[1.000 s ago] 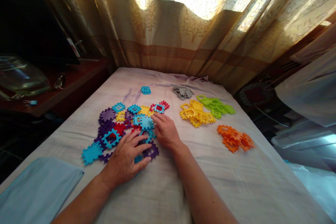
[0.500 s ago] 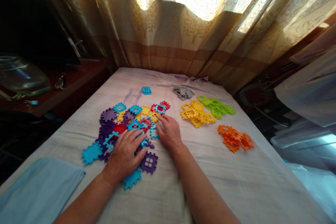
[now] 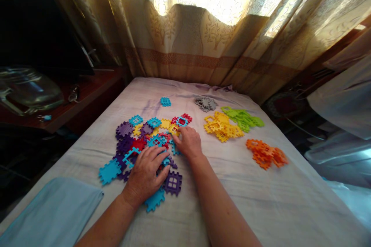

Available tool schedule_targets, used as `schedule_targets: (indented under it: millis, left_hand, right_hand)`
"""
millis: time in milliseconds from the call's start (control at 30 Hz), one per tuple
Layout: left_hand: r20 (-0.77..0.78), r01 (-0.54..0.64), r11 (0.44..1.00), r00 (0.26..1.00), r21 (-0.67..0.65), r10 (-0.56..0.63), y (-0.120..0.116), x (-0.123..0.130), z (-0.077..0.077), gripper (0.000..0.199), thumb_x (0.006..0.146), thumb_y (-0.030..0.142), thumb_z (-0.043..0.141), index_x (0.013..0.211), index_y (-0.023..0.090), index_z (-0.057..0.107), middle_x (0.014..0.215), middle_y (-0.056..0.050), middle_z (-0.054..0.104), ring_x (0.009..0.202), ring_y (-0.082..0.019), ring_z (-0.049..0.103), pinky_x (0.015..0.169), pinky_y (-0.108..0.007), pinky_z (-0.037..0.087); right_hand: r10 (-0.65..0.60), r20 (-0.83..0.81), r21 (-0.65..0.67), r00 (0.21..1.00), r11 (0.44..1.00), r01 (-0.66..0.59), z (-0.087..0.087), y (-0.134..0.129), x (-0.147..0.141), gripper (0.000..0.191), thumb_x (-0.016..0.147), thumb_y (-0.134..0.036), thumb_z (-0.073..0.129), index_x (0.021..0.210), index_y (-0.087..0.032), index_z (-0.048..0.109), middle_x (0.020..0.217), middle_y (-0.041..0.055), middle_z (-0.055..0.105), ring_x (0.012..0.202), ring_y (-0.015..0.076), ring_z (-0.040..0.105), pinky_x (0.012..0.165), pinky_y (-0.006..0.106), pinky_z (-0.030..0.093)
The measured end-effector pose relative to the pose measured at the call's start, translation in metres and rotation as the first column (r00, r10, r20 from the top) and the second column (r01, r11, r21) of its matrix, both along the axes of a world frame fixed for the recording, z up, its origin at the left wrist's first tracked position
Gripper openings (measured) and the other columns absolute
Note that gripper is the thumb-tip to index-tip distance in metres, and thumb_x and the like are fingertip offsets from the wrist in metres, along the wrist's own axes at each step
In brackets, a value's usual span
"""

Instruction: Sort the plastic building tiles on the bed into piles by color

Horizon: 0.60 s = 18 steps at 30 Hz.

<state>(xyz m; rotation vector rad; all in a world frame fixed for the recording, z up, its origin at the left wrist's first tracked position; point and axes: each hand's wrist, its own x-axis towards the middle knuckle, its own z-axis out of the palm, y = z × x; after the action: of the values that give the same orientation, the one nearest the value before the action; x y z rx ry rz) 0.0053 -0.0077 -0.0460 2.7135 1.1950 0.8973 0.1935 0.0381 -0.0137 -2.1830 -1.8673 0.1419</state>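
My left hand (image 3: pixel 147 171) lies with fingers spread on a mixed pile of notched plastic pieces. Blue, purple, red and yellow pieces make up that pile. Beside the left thumb is a purple window piece (image 3: pixel 173 183), and a blue piece (image 3: pixel 155 199) lies below the palm. At the pile's right edge my right hand (image 3: pixel 188 141) touches a small yellow window piece (image 3: pixel 174 129) with its fingertips; whether it grips that piece is unclear. A blue frame piece (image 3: pixel 174 147) is partly under the right fingers.
Sorted heaps lie to the right: grey (image 3: pixel 205 103), yellow (image 3: pixel 222 126), green (image 3: pixel 243 117) and orange (image 3: pixel 266 153). One blue piece (image 3: pixel 165 102) sits apart at the back. A folded blue cloth (image 3: pixel 55 212) lies front left; a glass jar (image 3: pixel 31 90) stands on the side shelf.
The whole view has shifted slightly, so the bed and pieces appear farther right. My right thumb and fingers have shifted slightly at the yellow piece; my left hand stays on the pile.
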Motion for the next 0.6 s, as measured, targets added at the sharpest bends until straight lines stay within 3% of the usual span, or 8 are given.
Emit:
schedule_targets:
  millis: [167, 300, 433, 600]
  left_hand:
    - [-0.003, 0.002, 1.0, 1.0, -0.01, -0.003, 0.0, 0.0, -0.001, 0.032, 0.093, 0.033, 0.054, 0.122, 0.025, 0.063, 0.126, -0.007, 0.066, 0.121, -0.025, 0.056, 0.111, -0.051, 0.039]
    - [-0.009, 0.001, 1.0, 1.0, -0.01, -0.001, 0.0, -0.001, -0.002, 0.032, 0.093, 0.034, 0.054, 0.122, 0.025, 0.063, 0.126, -0.006, 0.066, 0.121, -0.025, 0.056, 0.111, -0.05, 0.04]
    - [-0.022, 0.005, 1.0, 1.0, 0.0, -0.005, 0.0, -0.002, -0.003, 0.034, 0.093, 0.034, 0.054, 0.124, 0.026, 0.062, 0.128, -0.006, 0.065, 0.122, -0.025, 0.056, 0.11, -0.05, 0.04]
    - [-0.027, 0.006, 1.0, 1.0, -0.002, -0.006, 0.001, -0.002, -0.003, 0.035, 0.093, 0.035, 0.053, 0.126, 0.026, 0.061, 0.127, -0.006, 0.066, 0.122, -0.025, 0.056, 0.11, -0.051, 0.04]
  right_hand:
    - [0.008, -0.048, 0.038, 0.999, 0.999, -0.006, 0.007, -0.001, 0.022, 0.025, 0.095, -0.03, 0.05, 0.099, -0.025, 0.073, 0.1, 0.0062, 0.074, 0.096, 0.0204, 0.065, 0.082, 0.029, 0.043]
    - [-0.148, -0.157, 0.18, 0.976, 0.968, 0.176, 0.008, 0.004, 0.057, 0.026, 0.093, -0.028, 0.049, 0.096, -0.024, 0.075, 0.099, 0.0063, 0.073, 0.089, 0.0183, 0.064, 0.076, 0.026, 0.044]
    - [-0.387, -0.311, 0.25, 0.868, 0.848, 0.467, -0.002, 0.005, 0.101, 0.032, 0.09, -0.036, 0.049, 0.096, -0.02, 0.076, 0.087, 0.0076, 0.074, 0.078, 0.0194, 0.063, 0.067, 0.027, 0.041]
    - [-0.504, -0.489, 0.222, 0.712, 0.718, 0.66, -0.016, 0.002, 0.135, 0.03, 0.076, -0.041, 0.056, 0.083, -0.02, 0.078, 0.078, 0.0068, 0.076, 0.072, 0.0209, 0.064, 0.062, 0.027, 0.041]
